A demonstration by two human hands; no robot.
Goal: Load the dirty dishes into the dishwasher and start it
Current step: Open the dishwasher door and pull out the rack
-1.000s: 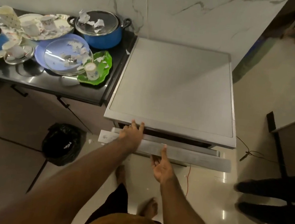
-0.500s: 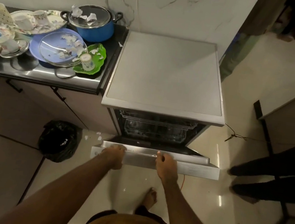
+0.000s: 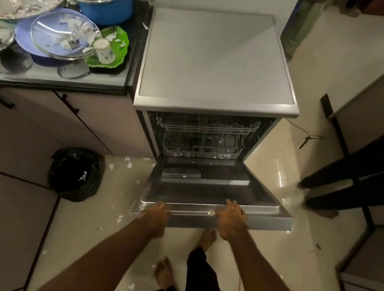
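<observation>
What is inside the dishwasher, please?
An upper rack and a lower rack, both looking empty. The dishwasher top hides the upper rack's rear, and the back is too dark to tell.

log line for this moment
phase: silver dishwasher door open | left hand: grips its front edge | right hand: grips same edge | blue lidded pot: on black counter, not loaded

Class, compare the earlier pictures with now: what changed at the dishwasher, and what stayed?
The dishwasher door swung down from barely cracked to nearly flat, baring the racks. The left hand and right hand now grip its top edge. The dirty dishes on the counter stayed put.
</observation>
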